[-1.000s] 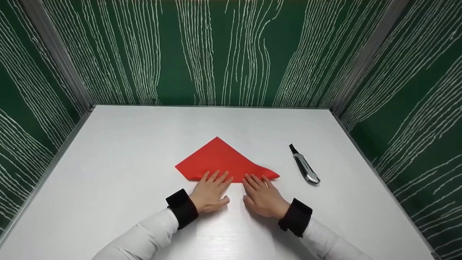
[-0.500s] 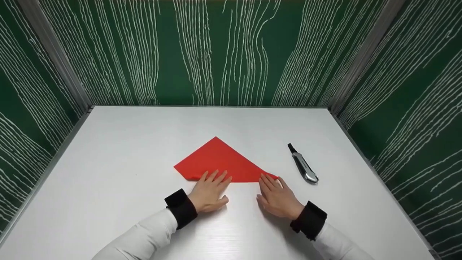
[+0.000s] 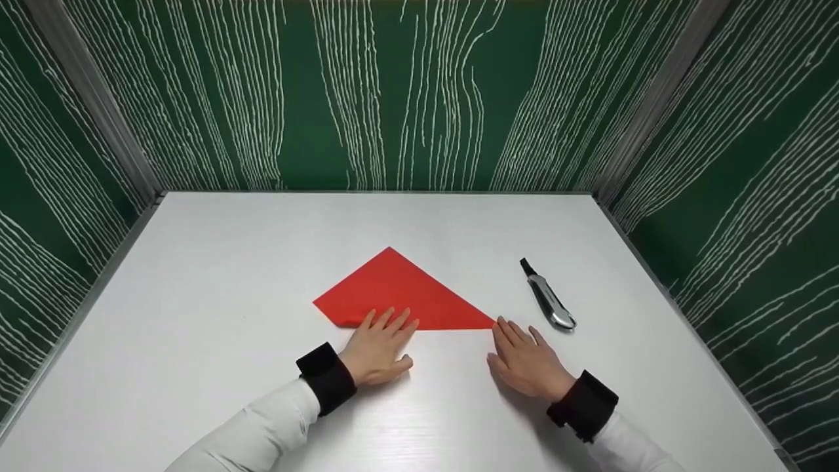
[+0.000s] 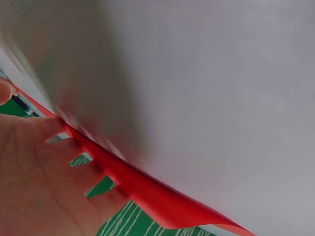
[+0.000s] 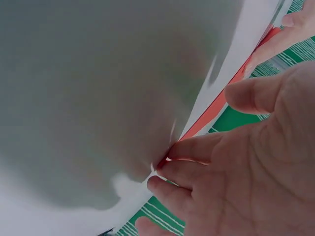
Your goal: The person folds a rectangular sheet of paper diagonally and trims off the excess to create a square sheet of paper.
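Note:
A sheet of red paper [image 3: 400, 288], folded along its near edge, lies on the white table in the head view. My left hand [image 3: 380, 351] rests on the near fold left of the middle, fingers spread and straight. At the paper's right corner, my right hand [image 3: 527, 357] touches the tip with its straight fingertips. Left of my left hand the fold bulges up a little, and the left wrist view shows that raised red edge [image 4: 167, 206] beside the fingers. In the right wrist view the fingertips meet the narrow end of the paper [image 5: 206, 115].
A silver and black utility knife [image 3: 550, 301] lies to the right of the paper, beyond my right hand. The white table [image 3: 216, 262] is bounded by green panels [image 3: 314, 98] with white wavy lines at the back and sides.
My right hand has slid right along the near fold to the paper's right corner. The paper's right part, bulged before, now lies flat. The left hand has stayed in place.

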Motion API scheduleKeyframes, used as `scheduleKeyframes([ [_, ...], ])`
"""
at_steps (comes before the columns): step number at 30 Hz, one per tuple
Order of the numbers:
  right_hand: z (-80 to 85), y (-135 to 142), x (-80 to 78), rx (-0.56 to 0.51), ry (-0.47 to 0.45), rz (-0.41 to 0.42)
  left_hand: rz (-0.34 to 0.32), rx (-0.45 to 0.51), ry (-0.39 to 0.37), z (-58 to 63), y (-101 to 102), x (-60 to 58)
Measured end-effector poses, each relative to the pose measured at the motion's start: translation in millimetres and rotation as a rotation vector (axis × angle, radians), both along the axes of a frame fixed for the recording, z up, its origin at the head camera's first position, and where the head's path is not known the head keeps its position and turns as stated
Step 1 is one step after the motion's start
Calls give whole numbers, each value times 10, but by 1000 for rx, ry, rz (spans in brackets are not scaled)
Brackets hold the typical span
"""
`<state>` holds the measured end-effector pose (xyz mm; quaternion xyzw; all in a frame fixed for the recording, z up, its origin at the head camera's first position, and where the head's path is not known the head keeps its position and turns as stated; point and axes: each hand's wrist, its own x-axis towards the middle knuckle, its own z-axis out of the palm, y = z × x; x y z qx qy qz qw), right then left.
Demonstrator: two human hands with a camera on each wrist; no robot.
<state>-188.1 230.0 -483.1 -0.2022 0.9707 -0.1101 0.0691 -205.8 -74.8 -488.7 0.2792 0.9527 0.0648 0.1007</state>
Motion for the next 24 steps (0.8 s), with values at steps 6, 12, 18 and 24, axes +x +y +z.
scheduleKeyframes([
  [6,-4,89,27,13,16,-19,0,-2,9,-1,-3,-4],
  [12,-11,126,19,22,23,-16,-2,7,28,-2,-4,-6],
  [18,-14,142,16,13,-1,-18,-6,4,37,-22,-7,-6],
  [24,-11,188,3,-15,-41,-21,-11,25,35,-15,-6,11],
])
